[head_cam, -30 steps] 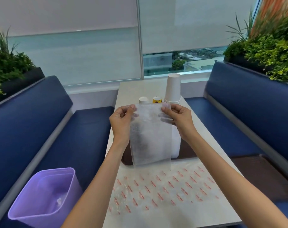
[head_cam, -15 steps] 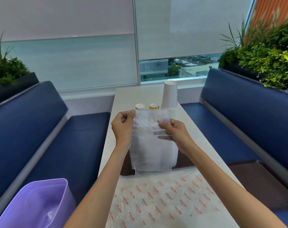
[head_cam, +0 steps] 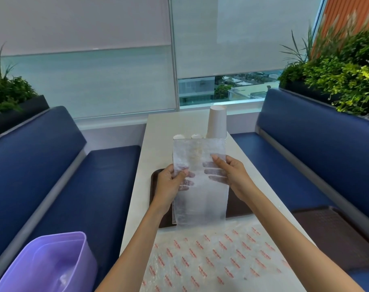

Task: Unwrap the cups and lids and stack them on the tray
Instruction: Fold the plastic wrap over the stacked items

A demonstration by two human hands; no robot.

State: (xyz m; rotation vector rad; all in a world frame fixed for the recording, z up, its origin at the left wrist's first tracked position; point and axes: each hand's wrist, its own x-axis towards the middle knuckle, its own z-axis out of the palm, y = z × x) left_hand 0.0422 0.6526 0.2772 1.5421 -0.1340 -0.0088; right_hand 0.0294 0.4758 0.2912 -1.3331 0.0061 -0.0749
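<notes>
I hold a clear, empty plastic wrapper [head_cam: 200, 199] upright above the dark brown tray [head_cam: 155, 186]. My left hand [head_cam: 171, 184] grips its left edge and my right hand [head_cam: 232, 175] grips its right edge, fingers showing through the film. Behind the wrapper a stack of white paper cups [head_cam: 217, 123] stands upside down at the tray's far end. Most of the tray is hidden by the wrapper and my hands.
A sheet of bubble wrap with red print [head_cam: 217, 258] lies on the near table. Two small capped containers [head_cam: 187, 136] stand behind the wrapper. A purple bin [head_cam: 46, 264] sits at the lower left. Blue benches flank the table; a second brown tray [head_cam: 335, 232] lies on the right bench.
My hands slid from the wrapper's top edge down to its middle and lowered it toward the tray. The view tilted down.
</notes>
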